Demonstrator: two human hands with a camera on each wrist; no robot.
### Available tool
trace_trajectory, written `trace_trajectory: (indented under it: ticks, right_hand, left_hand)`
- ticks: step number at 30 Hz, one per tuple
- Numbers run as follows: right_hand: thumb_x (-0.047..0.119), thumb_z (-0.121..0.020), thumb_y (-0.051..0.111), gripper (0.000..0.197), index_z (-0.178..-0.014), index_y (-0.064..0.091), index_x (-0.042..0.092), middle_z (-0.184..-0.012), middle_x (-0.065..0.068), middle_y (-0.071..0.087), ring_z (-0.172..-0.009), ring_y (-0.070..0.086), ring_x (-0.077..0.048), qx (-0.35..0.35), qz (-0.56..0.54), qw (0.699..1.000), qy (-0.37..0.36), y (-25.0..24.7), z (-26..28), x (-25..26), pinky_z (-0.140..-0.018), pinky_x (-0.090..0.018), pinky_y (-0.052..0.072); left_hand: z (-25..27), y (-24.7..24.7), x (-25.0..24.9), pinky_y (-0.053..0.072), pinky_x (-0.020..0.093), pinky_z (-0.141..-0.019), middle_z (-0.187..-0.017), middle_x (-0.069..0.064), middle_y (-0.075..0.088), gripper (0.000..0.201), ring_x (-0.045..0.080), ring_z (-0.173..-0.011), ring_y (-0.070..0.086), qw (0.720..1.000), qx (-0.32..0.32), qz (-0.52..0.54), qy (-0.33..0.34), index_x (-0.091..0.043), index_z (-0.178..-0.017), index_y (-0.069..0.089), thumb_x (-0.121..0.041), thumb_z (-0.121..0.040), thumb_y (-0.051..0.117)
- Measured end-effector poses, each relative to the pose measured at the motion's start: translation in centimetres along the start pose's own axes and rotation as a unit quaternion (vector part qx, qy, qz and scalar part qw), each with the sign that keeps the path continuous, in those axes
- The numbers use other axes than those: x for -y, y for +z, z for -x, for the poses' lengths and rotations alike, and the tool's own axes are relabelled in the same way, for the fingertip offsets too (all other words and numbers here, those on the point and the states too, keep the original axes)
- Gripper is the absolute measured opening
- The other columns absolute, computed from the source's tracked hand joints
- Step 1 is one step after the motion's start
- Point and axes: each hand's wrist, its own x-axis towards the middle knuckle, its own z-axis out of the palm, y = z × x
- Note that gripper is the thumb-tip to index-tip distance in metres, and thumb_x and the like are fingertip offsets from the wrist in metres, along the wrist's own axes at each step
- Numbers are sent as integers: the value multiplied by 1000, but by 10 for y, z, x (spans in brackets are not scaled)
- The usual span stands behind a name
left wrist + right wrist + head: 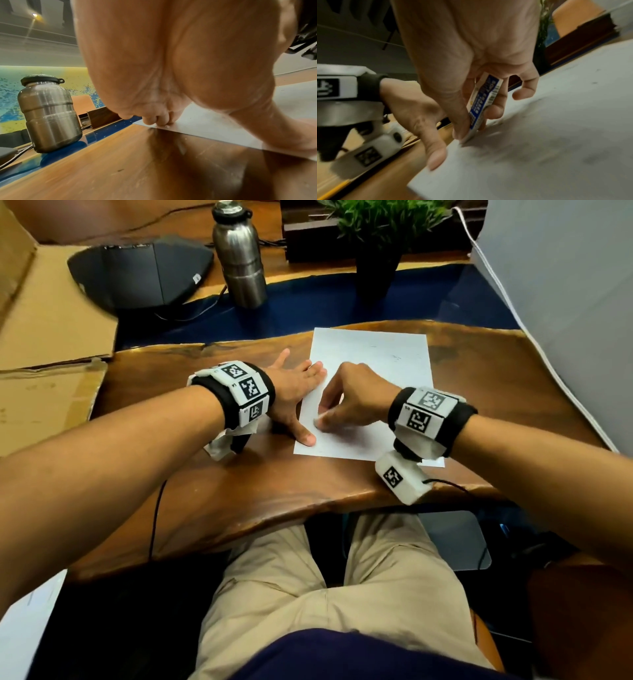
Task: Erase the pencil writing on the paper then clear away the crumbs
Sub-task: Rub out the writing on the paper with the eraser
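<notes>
A white sheet of paper (373, 364) lies on the wooden desk (239, 491). Faint pencil marks (397, 358) show near its top. My left hand (298, 392) lies flat with straight fingers on the paper's left edge (202, 121), thumb stretched along it. My right hand (346, 402) pinches a white eraser in a blue sleeve (483, 106) between thumb and fingers, its tip pressed on the paper (556, 128) near the left edge. In the head view the eraser is almost hidden by the fingers.
A steel bottle (239, 258) and a dark device (137, 272) stand at the back left, a potted plant (380, 241) at the back middle. Flattened cardboard (44, 337) lies on the left, a white panel (565, 302) on the right.
</notes>
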Motion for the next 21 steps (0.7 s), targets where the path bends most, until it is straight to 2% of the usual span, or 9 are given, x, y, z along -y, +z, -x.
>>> trace_trajectory:
  ticks: [1,3,5,7,9,13,17,21]
  right_hand:
    - [35,-74,87,22,-87,82,19,-81,4,75,-73,62,-4,1,-9,1000,10,-3,-2,-2,-59,-16,45]
    - [34,-72,89,22,-86,82,19,-82,2,76,-71,61,-3,-50,-38,997,49,-13,-7,-10,-59,-16,43]
    - [31,-72,88,19,-85,82,18,-83,1,76,-74,63,-6,-84,-40,994,50,-12,-8,-11,-64,-22,50]
    - [32,-74,86,18,-85,82,19,-82,5,75,-78,65,-8,-46,-7,999,10,-2,1,-4,-69,-25,54]
    - [34,-75,85,18,-86,81,21,-82,8,74,-76,63,-6,4,12,1000,-12,3,8,0,-65,-19,49]
    - [33,-71,89,19,-83,82,20,-80,4,76,-73,62,-4,-52,-43,997,42,-15,-8,-18,-62,-16,46]
    - [34,-70,89,19,-82,82,20,-78,3,76,-74,62,-5,-45,-41,997,48,-14,-15,-22,-62,-17,43]
    - [34,-70,89,18,-80,82,21,-77,5,74,-74,60,-4,-48,-45,996,59,-18,-19,-23,-57,-16,40]
  left_hand:
    - [0,0,-1,-20,60,-113,-163,7,-18,136,21,-150,-17,1000,0,1,-3,-11,-154,-17,-83,-66,58]
    - [1,-2,-3,-20,61,-112,-163,6,-18,137,21,-150,-17,1000,2,3,-8,-12,-154,-17,-83,-65,58]
    - [1,-3,-4,-20,61,-112,-163,6,-18,138,21,-150,-16,1000,3,4,-12,-12,-154,-17,-84,-64,59]
    - [1,-2,-2,-20,60,-112,-163,5,-18,139,21,-150,-16,1000,5,7,-15,-12,-154,-17,-85,-63,59]
    - [1,-2,-2,-20,60,-112,-163,4,-19,139,20,-150,-15,1000,7,12,-16,-13,-154,-18,-85,-62,58]
    - [3,-3,-1,-15,60,-115,-163,1,-19,138,19,-151,-13,999,6,47,-12,-17,-155,-15,-83,-62,62]
    - [6,-2,-1,-11,55,-118,-162,-6,-21,131,15,-149,-17,991,2,136,12,-30,-156,-10,-70,-64,74]
    - [-3,1,-4,-13,57,-117,-161,-6,-25,130,18,-148,-22,989,-3,144,23,-37,-154,-11,-70,-63,76]
